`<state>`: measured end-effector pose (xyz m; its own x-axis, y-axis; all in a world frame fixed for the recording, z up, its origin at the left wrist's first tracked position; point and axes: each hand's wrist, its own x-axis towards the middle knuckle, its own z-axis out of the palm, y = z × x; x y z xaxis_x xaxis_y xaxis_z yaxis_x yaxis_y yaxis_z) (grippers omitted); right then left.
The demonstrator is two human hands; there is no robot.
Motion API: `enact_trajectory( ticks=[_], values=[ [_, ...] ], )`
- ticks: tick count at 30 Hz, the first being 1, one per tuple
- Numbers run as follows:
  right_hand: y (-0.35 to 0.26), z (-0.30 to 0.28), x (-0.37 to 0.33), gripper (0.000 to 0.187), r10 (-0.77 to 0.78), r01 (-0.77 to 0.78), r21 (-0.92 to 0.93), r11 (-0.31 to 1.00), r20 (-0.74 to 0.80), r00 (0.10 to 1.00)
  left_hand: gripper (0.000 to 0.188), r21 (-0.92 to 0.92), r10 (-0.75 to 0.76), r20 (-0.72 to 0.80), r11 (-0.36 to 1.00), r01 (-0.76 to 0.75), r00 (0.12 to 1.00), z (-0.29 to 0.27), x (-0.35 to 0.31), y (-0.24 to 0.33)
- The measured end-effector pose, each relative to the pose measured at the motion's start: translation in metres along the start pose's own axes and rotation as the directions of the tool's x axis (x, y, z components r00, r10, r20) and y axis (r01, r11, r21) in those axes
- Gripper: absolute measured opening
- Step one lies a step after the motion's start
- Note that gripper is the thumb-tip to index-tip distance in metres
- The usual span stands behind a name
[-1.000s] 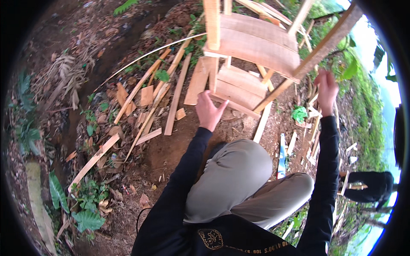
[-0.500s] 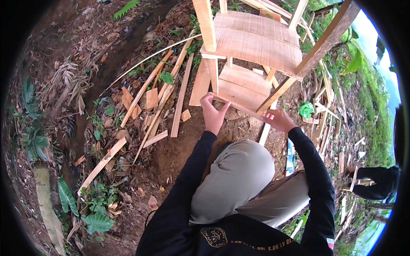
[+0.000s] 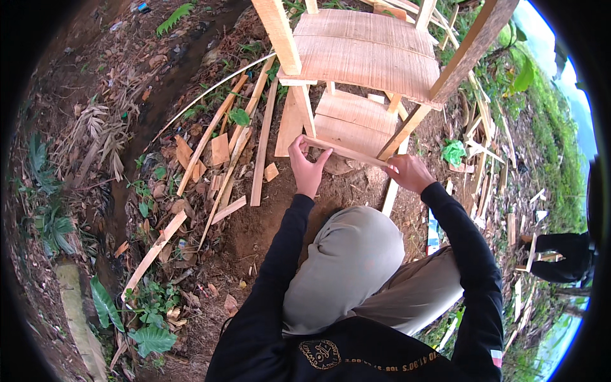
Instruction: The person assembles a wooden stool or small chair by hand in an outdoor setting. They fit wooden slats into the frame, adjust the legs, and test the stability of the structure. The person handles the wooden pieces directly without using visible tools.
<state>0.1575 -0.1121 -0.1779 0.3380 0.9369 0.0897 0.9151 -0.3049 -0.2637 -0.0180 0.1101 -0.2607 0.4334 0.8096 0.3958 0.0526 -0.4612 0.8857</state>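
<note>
A thin wooden slat (image 3: 347,151) runs level across the front legs of a raw wooden chair frame (image 3: 366,57). My left hand (image 3: 307,167) pinches the slat's left end against the left leg (image 3: 304,108). My right hand (image 3: 407,173) holds its right end near the slanted right leg (image 3: 402,132). Both black sleeves reach forward over my bent knees in grey trousers (image 3: 353,267). Above the slat sit a lower shelf board (image 3: 353,121) and the wide seat boards.
Offcut planks and strips (image 3: 223,153) lie scattered on bare soil to the left. A long thin cane (image 3: 210,92) curves across them. More wood scraps (image 3: 490,159) and a green crumpled item (image 3: 454,153) lie to the right. Another person's dark shape (image 3: 560,254) is at the right rim.
My right hand came down from the slanted right leg to the slat's right end. My left hand moved up to the slat's left end. The view shifted closer to the chair.
</note>
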Motion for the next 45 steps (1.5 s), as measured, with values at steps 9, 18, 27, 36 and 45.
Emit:
enact_trajectory(
  ticks=[9, 18, 27, 36, 45],
  values=[
    [0.005, 0.003, 0.003, 0.030, -0.048, 0.046, -0.060, 0.997, -0.025, 0.999, 0.074, -0.013, 0.015, 0.057, 1.000, -0.014, 0.998, -0.002, -0.007, -0.010],
    [0.014, 0.006, -0.001, 0.042, 0.020, -0.019, -0.009, 1.000, 0.071, 0.997, 0.079, 0.020, -0.003, 0.162, 1.000, 0.000, 0.987, -0.008, -0.013, -0.004],
    [0.013, 0.007, 0.001, 0.031, 0.061, -0.064, 0.151, 0.986, 0.025, 0.998, 0.080, 0.017, -0.024, 0.208, 1.000, 0.020, 0.978, -0.012, -0.013, -0.006],
    [0.020, 0.011, 0.006, 0.032, 0.076, -0.039, 0.406, 0.913, -0.075, 0.994, 0.066, -0.080, -0.091, 0.147, 0.991, 0.103, 0.985, -0.006, 0.000, -0.012],
    [0.021, 0.035, 0.009, 0.035, 0.078, -0.005, 0.419, 0.908, -0.157, 0.984, 0.063, -0.004, -0.100, 0.132, 0.995, 0.101, 0.986, -0.003, 0.008, -0.007]
  ],
)
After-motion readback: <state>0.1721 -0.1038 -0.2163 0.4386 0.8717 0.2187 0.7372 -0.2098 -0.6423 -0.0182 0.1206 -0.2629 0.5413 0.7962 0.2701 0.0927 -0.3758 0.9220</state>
